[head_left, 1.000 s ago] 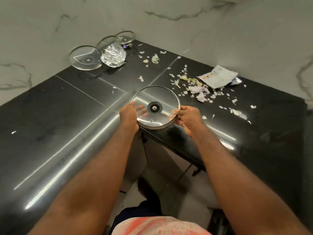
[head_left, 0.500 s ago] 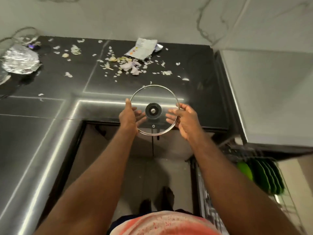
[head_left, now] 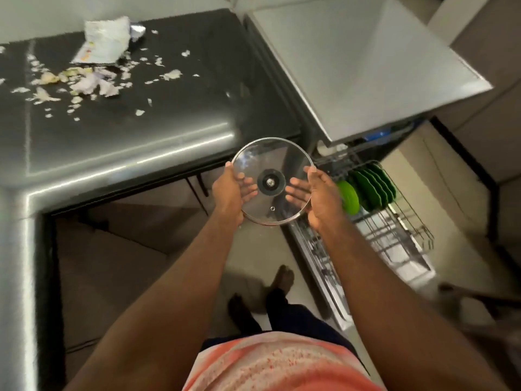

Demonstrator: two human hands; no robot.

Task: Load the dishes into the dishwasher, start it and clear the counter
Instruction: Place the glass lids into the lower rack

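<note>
Between the person's two raised forearms, a round glass lid (head_left: 272, 180) is held in the air, over the floor and just off the worktop (head_left: 158, 108) edge. The left hand (head_left: 229, 190) and right hand (head_left: 320, 197) each grip one side, thumb on the metal rim, fingers spread flat against the underside and showing through the glass. It looks stiff, smooth and breakable, fairly light, likely slippery; the metal rim is the safest hold, as now, or the dark centre knob. Just right of the lid stands the open dishwasher rack (head_left: 394, 235), with green plates (head_left: 366, 187) on edge and free wire slots in front. Farther off, torn scraps (head_left: 84, 83) and a crumpled packet (head_left: 105, 42) litter the worktop.
</note>
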